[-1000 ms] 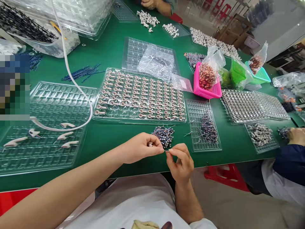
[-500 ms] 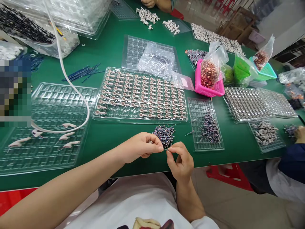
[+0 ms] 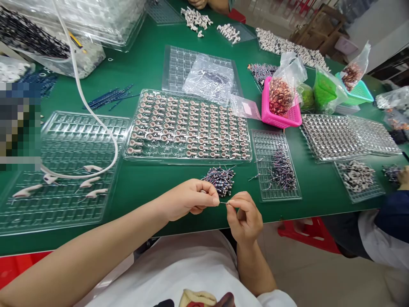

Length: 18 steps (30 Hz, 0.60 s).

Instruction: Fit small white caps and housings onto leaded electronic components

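My left hand [image 3: 194,198] is closed in a pinch on one end of a short thin wire [image 3: 223,203]. A pale rounded piece, partly hidden, shows inside its curled fingers. Facing it, my right hand [image 3: 245,217] pinches a tiny dark part at the wire's other end; the fingertips cover most of it. Just behind both hands lies a heap of small wired components [image 3: 220,181] on the green table. Beyond that, a clear tray [image 3: 188,160] holds rows of pale earphone shells, with several slots bare at its near left.
On the left, a ribbed clear tray [image 3: 64,213] carries several pale stemmed shells under a looping white tube [image 3: 112,140]. To the right are another component tray [image 3: 265,187] and a pink basket [image 3: 283,123] with a bag of copper-coloured parts. A co-worker's hand [image 3: 403,177] is at far right.
My right hand has shifted slightly right, away from my left, so more of the thin wire shows between the fingertips. Both hands keep their pinch.
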{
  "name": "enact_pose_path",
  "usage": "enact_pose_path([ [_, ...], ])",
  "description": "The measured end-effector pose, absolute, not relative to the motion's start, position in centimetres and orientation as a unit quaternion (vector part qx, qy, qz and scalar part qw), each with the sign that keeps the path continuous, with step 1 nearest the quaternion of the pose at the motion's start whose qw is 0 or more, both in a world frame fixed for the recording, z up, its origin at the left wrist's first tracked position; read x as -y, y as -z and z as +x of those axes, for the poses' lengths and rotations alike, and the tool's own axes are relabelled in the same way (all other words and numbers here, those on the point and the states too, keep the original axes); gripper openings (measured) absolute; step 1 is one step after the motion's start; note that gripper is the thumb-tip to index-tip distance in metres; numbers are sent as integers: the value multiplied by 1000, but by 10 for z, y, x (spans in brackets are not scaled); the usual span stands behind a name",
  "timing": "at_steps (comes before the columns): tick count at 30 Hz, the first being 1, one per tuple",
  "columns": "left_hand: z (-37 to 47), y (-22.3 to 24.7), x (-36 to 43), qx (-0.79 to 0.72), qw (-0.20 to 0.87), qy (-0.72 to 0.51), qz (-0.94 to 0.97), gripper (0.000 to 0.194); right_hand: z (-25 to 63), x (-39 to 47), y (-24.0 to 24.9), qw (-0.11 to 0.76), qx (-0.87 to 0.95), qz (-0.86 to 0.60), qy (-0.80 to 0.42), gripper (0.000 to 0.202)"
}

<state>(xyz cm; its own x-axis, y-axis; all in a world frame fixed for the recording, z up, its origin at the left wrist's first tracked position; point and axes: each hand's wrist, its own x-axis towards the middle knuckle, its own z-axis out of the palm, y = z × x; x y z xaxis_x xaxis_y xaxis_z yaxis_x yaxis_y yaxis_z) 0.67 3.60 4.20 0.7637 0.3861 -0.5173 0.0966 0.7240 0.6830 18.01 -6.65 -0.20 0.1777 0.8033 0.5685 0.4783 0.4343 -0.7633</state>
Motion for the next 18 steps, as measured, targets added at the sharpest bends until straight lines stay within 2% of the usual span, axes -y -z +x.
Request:
enact_pose_path([
  [5,7,-44,-36,-331,868,-82,360,27,180,67,1,594,606,-504,-160,28],
  [12,3,-48,-40,-334,853,-97,389,27,180,66,2,605,571,-533,-154,18],
  [18,0,-50,-43,-374,776,-140,488,28,181,64,5,641,527,-533,-166,17],
])
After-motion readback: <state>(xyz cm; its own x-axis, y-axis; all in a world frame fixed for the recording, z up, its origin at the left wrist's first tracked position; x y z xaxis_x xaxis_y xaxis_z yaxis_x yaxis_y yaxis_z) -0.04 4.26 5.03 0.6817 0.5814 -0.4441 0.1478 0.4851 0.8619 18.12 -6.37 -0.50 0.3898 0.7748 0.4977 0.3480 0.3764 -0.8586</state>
